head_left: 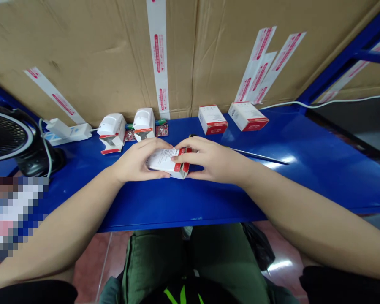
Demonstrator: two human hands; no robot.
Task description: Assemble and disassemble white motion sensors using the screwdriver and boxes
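White-and-red carton point(163, 162), between left hand point(136, 162) and right hand point(210, 159), both closed on it

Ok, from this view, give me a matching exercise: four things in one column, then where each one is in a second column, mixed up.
Things:
1. Small white-and-red box
2. White sensor housings
3. Small red circuit boards
4. White power strip

Places:
A. Lying flat beside the housings
B. At the left of the blue bench, near a fan
C. Held between the left hand and right hand
D. Sitting on opened boxes

Pairs: 1-C, 2-D, 3-A, 4-B
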